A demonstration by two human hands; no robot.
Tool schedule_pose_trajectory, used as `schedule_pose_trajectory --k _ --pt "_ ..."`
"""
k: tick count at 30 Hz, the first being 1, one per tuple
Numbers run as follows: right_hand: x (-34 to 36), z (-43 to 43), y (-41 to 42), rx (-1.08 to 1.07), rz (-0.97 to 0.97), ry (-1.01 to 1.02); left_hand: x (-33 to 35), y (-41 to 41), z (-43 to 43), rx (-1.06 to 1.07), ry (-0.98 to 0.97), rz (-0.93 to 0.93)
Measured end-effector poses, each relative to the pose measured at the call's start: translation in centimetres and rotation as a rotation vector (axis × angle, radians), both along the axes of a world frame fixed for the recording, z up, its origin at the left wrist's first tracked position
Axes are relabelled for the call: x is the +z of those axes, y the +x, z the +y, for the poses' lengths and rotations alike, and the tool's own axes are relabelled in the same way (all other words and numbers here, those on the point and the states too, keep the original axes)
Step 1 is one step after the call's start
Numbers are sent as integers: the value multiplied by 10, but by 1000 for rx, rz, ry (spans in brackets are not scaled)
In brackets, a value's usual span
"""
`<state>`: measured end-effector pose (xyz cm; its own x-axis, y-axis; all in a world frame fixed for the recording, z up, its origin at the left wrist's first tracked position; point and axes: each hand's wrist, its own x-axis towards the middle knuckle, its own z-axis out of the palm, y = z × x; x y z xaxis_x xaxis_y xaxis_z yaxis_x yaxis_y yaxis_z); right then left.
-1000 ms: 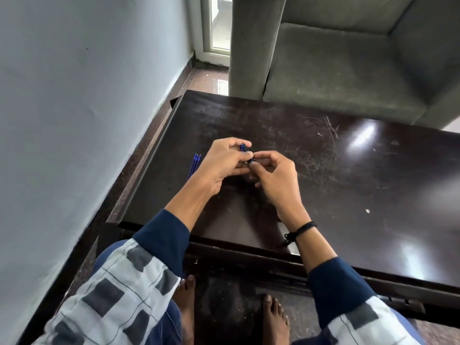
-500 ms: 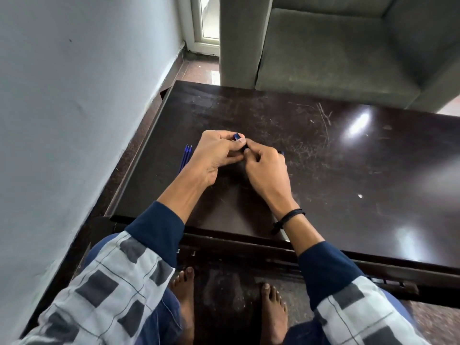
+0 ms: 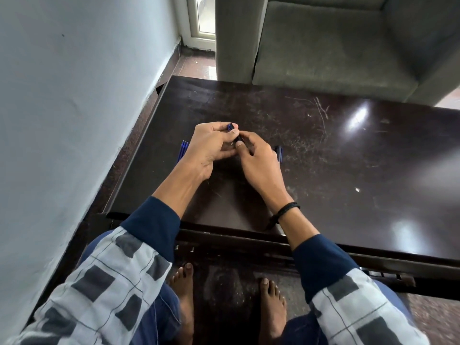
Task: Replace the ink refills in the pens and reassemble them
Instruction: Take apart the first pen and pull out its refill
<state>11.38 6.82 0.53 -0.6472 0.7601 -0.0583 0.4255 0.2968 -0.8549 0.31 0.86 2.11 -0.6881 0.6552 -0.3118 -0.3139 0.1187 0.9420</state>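
Observation:
A dark blue pen is pinched between both hands above the dark table. My left hand is closed round its upper end, where a blue tip pokes out past the fingers. My right hand grips the lower dark part with thumb and fingertips. Most of the pen is hidden by the fingers. Several blue ink refills lie on the table left of my left hand. Another blue pen lies flat just right of my right hand, partly hidden behind it.
A pale wall runs close along the table's left side. A grey armchair stands right behind the far edge. The table's near edge is above my knees and bare feet.
Both hands stay together on the pen and have shifted a little. The pen beside my right hand shows more now.

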Motion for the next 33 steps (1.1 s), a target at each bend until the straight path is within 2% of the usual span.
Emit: schedule_pose_trajectory --k 4,7,10,13,15,17,26,29,31,33 --pt "2 1 2 29 -90 21 3 -9 -1 112 18 -10" --pt "4 4 4 -57 -133 10 4 -21 -4 224 3 55" --pt "3 10 3 -193 11 -127 -4 -28 -5 138 -168 312" --pt "1 18 2 -293 216 -321 -6 -18 -5 -151 -540 700" --pt "2 22 2 -338 275 -375 -5 -6 -5 -289 -752 929" --pt "3 24 4 -362 286 -402 -5 0 -4 -351 -824 1030" --pt "4 23 4 -346 311 -507 -4 -1 -7 -432 -892 1046" --pt "4 24 5 -358 314 -520 -1 -4 -6 -376 -821 982" --pt "4 25 5 -359 346 -560 -1 -9 -5 -336 -633 806" --pt "5 24 5 -351 388 -606 3 -8 -6 -365 -372 491"
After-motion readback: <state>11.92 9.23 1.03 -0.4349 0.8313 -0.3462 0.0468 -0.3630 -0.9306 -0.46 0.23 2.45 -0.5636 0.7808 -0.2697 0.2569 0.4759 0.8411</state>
